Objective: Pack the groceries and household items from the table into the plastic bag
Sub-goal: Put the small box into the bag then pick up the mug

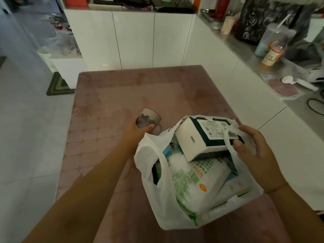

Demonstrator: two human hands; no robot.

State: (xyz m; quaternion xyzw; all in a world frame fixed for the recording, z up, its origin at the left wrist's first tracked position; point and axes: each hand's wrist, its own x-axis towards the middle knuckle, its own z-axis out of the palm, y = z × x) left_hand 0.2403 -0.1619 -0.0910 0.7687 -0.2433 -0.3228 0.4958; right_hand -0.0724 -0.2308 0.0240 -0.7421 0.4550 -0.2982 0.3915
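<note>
Left hand [138,128] grips a small cup [149,118] just beyond the plastic bag's [154,155] left rim. Right hand [254,151] pinches the bag's right handle beside a white box [198,139] protruding from its mouth. The bag sits at the near right of the pink-covered table [122,95], whose top extends left and beyond. White cabinets [136,37] stand behind.

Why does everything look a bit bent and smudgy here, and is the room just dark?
Head view: the wide-angle lens bows and tilts the white cabinets towards the edges. The light is dim and flat. The mug in the left hand and the bottle on the right counter are smeared by blur. The plastic bag and the box label look fairly sharp.
</note>
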